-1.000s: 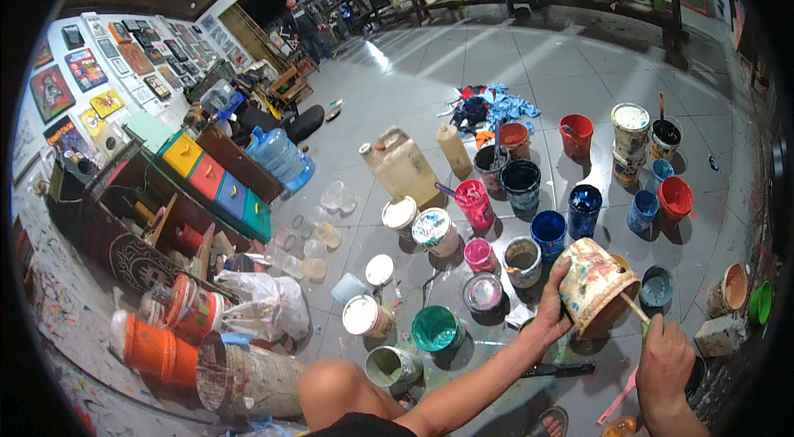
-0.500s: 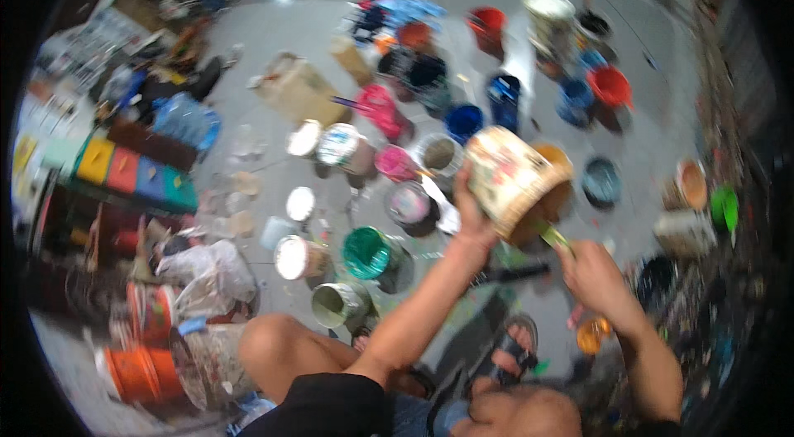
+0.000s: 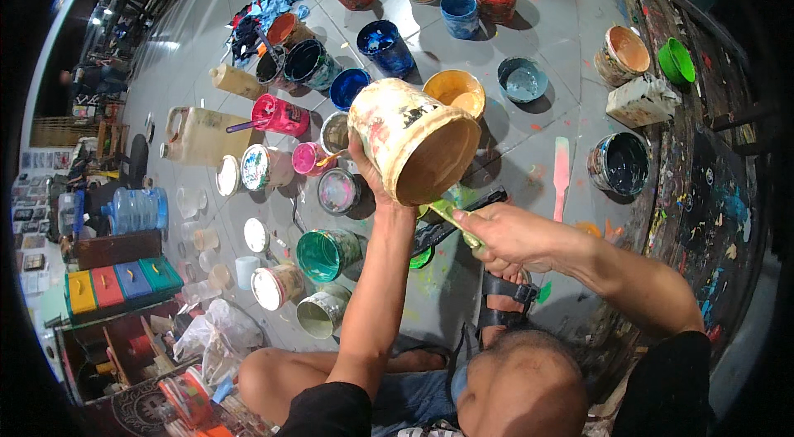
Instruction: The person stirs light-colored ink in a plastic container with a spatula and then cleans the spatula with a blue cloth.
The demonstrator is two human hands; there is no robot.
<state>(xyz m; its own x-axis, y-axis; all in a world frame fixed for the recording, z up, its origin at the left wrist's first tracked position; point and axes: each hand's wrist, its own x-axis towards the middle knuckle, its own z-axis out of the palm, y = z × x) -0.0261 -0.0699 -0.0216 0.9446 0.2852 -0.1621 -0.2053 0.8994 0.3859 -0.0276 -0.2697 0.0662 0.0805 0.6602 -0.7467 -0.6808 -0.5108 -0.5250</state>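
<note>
My left hand point(image 3: 372, 168) grips a paint-smeared cream bucket point(image 3: 393, 119) from its left side, holding it tilted with the tan-coated inside facing down and to the right. My right hand point(image 3: 504, 234) is closed round a flat yellow-green tool point(image 3: 447, 212) that reaches to just below the bucket's lower rim; whether it touches cannot be made out. A mustard-yellow bucket point(image 3: 455, 85) stands behind the held one. Under my hands lies a long black object point(image 3: 434, 234). A pink flat spatula point(image 3: 560, 176) is on the floor to the right.
Several paint buckets point(image 3: 318, 267) and tubs surround me on the tiled floor. Cloths point(image 3: 277, 7) lie at the back. A paint-spattered wooden ledge point(image 3: 711, 156) runs along the right. Coloured drawers point(image 3: 132, 280) and a blue water jug point(image 3: 136, 210) are at left. My sandalled foot point(image 3: 504, 305) is below my right hand.
The view has tipped down and turned. The bucket is tilted so more of its inside shows, and my right hand has moved leftward in the picture, with the tool below the rim.
</note>
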